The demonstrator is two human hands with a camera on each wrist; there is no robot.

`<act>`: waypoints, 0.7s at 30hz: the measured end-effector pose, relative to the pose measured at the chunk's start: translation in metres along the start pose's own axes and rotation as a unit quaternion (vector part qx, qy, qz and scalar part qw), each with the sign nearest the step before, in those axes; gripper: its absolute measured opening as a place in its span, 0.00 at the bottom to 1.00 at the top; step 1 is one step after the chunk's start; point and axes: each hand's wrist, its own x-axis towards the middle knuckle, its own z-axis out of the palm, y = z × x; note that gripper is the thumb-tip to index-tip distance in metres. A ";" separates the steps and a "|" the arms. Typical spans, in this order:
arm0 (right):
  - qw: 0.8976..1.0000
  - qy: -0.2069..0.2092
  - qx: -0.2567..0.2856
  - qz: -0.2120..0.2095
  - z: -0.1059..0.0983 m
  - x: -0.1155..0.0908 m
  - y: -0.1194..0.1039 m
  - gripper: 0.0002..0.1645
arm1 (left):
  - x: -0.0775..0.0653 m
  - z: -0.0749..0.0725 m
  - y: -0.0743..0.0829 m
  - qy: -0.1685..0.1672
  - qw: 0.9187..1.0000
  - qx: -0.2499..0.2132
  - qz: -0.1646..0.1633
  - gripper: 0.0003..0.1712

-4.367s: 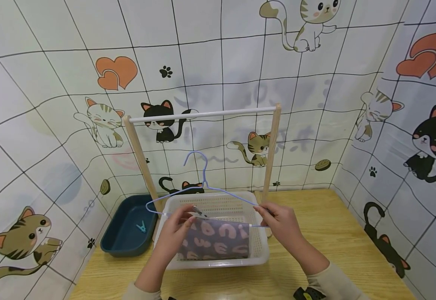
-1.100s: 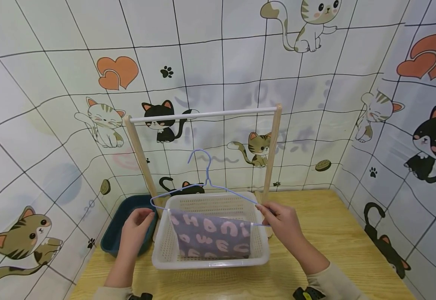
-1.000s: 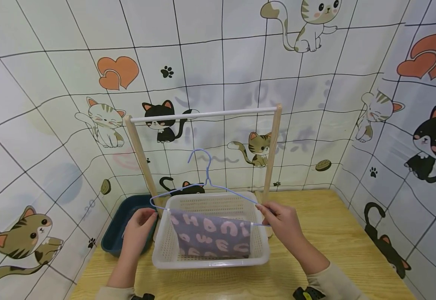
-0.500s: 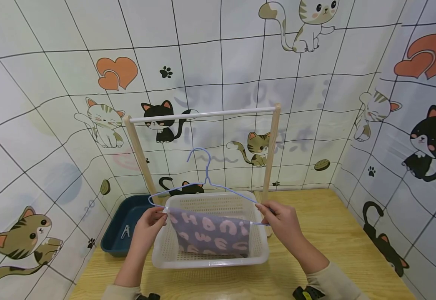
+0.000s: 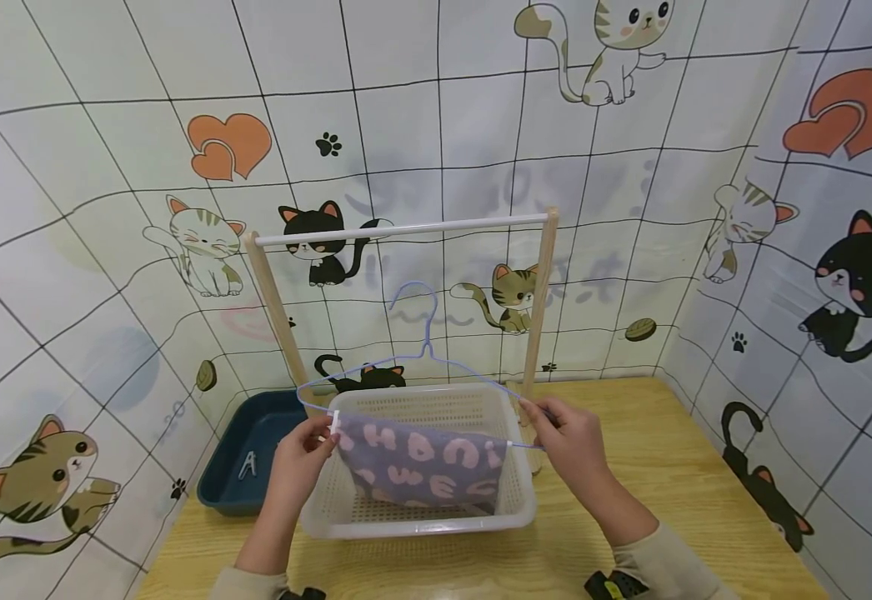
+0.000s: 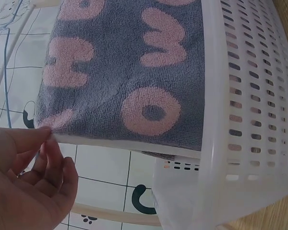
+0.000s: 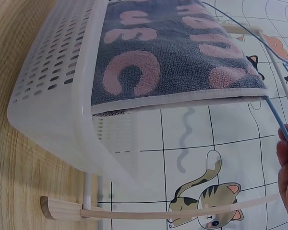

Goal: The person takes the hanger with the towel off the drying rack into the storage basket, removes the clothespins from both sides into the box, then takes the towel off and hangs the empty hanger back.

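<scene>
A purple-grey towel (image 5: 421, 462) with pink letters and a white hem hangs folded over the lower bar of a blue wire hanger (image 5: 427, 354). Its lower part hangs into a white perforated basket (image 5: 421, 527). My left hand (image 5: 303, 458) pinches the towel's upper left corner between thumb and fingertips; in the left wrist view the thumb lies at the white hem (image 6: 101, 140). With my right hand (image 5: 573, 437) I grip the hanger's right end, just beyond the towel. The hanger's hook stands upright, below and in front of the rack's rail.
A wooden rack with a white rail (image 5: 406, 230) stands behind the basket. To the left is a dark blue basin (image 5: 214, 492) holding a clothespin (image 5: 248, 465). All stand on a wooden table (image 5: 616, 500) against a cat-print wall covering (image 5: 436, 133).
My left hand has come from the towel's middle, over the basin's side, to the towel's left corner. The towel is spread wider leftward. The hanger has risen slightly; my right hand keeps its grip.
</scene>
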 end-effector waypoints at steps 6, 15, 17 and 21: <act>0.998 0.045 -0.041 -0.014 -0.003 0.002 0.005 0.11 | -0.005 0.003 0.002 -0.019 0.998 -0.064 -0.017 0.08; 0.995 0.069 -0.072 -0.025 -0.004 0.004 0.009 0.12 | -0.009 0.004 0.001 -0.005 0.998 -0.055 0.005 0.07; 0.994 0.068 -0.079 -0.019 -0.005 0.005 0.010 0.13 | -0.009 0.004 0.002 -0.006 0.998 -0.057 0.006 0.09; 0.993 0.072 -0.093 -0.009 -0.007 0.005 0.010 0.13 | -0.010 0.005 0.003 -0.016 0.998 -0.054 0.012 0.19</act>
